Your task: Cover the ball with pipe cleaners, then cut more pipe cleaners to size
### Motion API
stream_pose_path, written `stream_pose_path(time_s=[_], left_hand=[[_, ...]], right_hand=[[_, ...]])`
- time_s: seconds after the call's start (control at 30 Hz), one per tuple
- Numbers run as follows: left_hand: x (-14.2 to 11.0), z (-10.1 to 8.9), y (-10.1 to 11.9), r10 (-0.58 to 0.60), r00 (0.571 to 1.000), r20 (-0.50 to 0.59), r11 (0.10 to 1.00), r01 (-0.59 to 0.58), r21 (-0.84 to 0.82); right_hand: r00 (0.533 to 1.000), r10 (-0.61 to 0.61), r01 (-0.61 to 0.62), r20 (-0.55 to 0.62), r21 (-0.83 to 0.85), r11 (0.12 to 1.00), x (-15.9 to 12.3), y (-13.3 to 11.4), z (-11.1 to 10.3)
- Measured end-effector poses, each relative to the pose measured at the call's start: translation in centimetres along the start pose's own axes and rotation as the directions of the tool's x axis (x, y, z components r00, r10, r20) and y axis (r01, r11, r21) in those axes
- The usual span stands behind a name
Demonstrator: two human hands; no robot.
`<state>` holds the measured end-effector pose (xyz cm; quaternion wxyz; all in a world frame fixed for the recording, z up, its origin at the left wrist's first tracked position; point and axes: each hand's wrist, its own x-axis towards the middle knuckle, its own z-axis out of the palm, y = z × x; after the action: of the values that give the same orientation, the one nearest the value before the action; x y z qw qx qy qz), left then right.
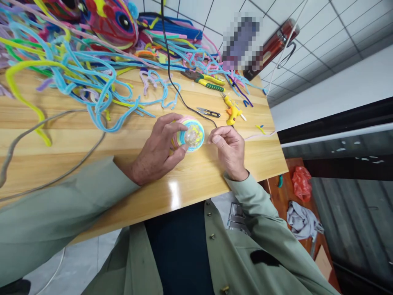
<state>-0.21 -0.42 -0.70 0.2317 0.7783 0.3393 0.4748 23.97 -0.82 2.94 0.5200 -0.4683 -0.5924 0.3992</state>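
My left hand [159, 149] is wrapped round a small round piece [199, 141] ringed in pastel pink, blue and yellow pipe cleaner, with a clear, shiny middle facing up. Just to its right, my right hand [229, 149] is closed with thumb and fingertips pinched together. Whatever that pinch holds, if anything, is too small to make out. Beyond the hands lie black thread snips [208, 112] and a yellow hot glue gun [232, 111]. A thin pale strand [260, 135] lies on the table to the right of my right hand.
Tangled blue and yellow pipe cleaners [102, 96] cover the table's back left, near a colourful fish-like figure [113, 24]. Green-and-yellow pliers [208, 81] and a red flask [273, 49] stand further back. A black cord [168, 61] runs toward the hands; a grey cable [73, 166] crosses the left.
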Motion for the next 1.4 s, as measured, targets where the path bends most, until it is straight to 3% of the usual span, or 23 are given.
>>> stream_pose_path(time_s=[0.17,0.37,0.53,0.67,0.8,0.97,1.17,1.4], left_hand=[[0.1,-0.2,0.2,0.04,0.999,-0.015,0.999,-0.04,-0.007],[0.1,-0.3,-0.1,0.052,0.999,-0.012,0.998,-0.052,0.024],[0.2,-0.1,-0.3,0.074,0.997,-0.034,0.994,-0.071,0.08],[0.5,-0.4,0.0,0.096,0.991,-0.088,0.99,-0.086,0.115],[0.9,-1.1,1.2,0.205,0.967,-0.153,0.96,-0.169,0.223],[1.3,-1.6,3.7,0.392,0.917,-0.076,0.893,-0.359,0.272],[1.6,-1.8,4.9,0.364,0.931,-0.024,0.917,-0.354,0.182],[1.6,-2.0,4.8,0.409,0.912,0.024,0.904,-0.409,0.123]], right_hand=[[0.969,0.125,-0.181,0.211,0.268,0.946,0.8,-0.1,0.3],[0.919,0.096,-0.257,0.383,0.396,0.882,1.5,-0.1,0.2],[0.91,0.14,-0.326,0.39,0.464,0.824,1.4,-0.8,0.2],[0.922,0.18,-0.33,0.341,0.453,0.829,0.7,-1.5,0.3],[0.916,0.22,-0.352,0.336,0.407,0.843,-0.6,-2.4,0.7],[0.886,0.243,-0.406,0.394,0.408,0.818,-2.1,-3.1,1.1],[0.853,0.264,-0.451,0.451,0.379,0.809,-2.7,-3.0,1.1],[0.823,0.26,-0.481,0.505,0.376,0.792,-3.0,-2.7,1.2]])
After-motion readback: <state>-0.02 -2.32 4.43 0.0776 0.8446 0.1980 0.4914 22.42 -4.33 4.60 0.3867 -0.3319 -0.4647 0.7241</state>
